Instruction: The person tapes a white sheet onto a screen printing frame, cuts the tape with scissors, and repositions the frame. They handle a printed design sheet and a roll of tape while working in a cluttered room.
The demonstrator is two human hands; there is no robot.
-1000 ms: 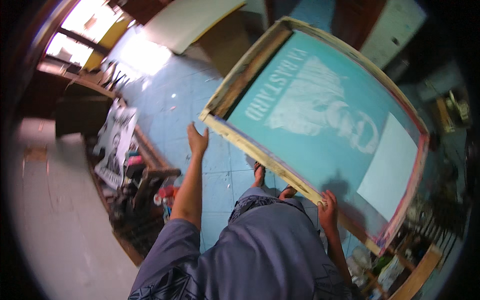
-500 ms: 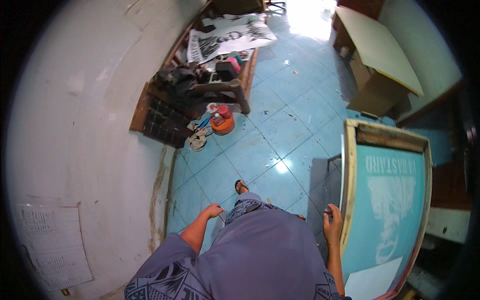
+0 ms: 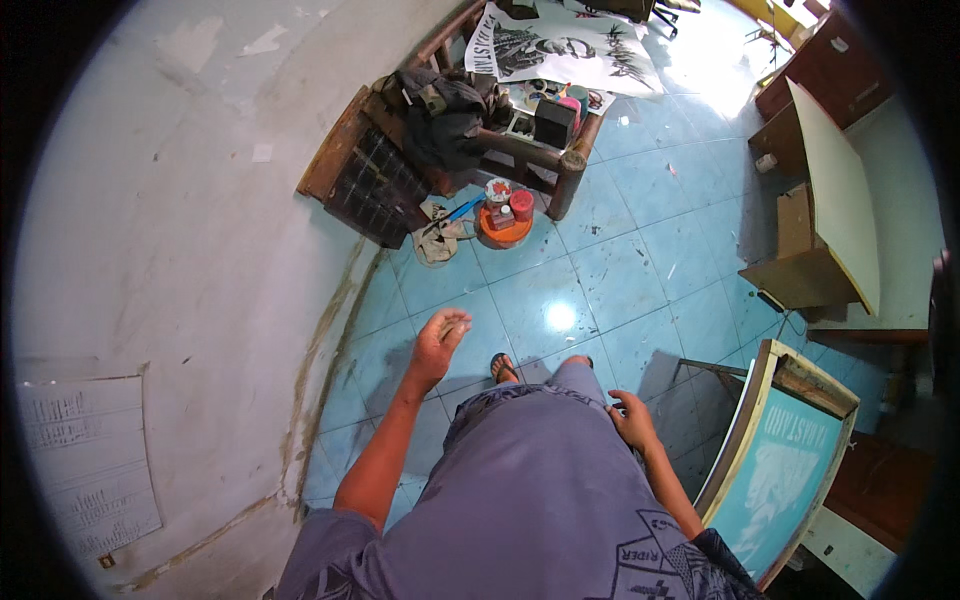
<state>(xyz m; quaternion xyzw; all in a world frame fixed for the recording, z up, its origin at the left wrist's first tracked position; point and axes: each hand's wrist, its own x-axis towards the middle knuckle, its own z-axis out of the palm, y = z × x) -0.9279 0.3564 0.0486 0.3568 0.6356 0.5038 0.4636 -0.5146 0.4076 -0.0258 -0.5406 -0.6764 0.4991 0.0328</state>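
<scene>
My left hand [image 3: 440, 345] hangs in the air over the tiled floor, its fingers loosely bent and nothing seen in them. Beside my right thigh, my right hand [image 3: 630, 420] is held low with slack, parted fingers, also without anything visible in it. The thing closest to that hand is a framed printing screen [image 3: 785, 455] at the lower right, with teal mesh and pale lettering and artwork; a gap separates the two. Ahead of my left hand, an orange tub [image 3: 504, 232] stands on the floor with several small containers on top.
A wooden bench [image 3: 566, 185] ahead carries a dark cloth bundle [image 3: 440, 120] and a printed poster [image 3: 575, 45]. Rags [image 3: 437, 240] lie by the tub. A pale-topped desk [image 3: 835, 190] stands at right. The wall [image 3: 200, 250] runs along my left.
My left hand has risen and moved forward. My right hand has come in toward my thigh, away from the screen. The view has shifted, with the bench now nearer and further right.
</scene>
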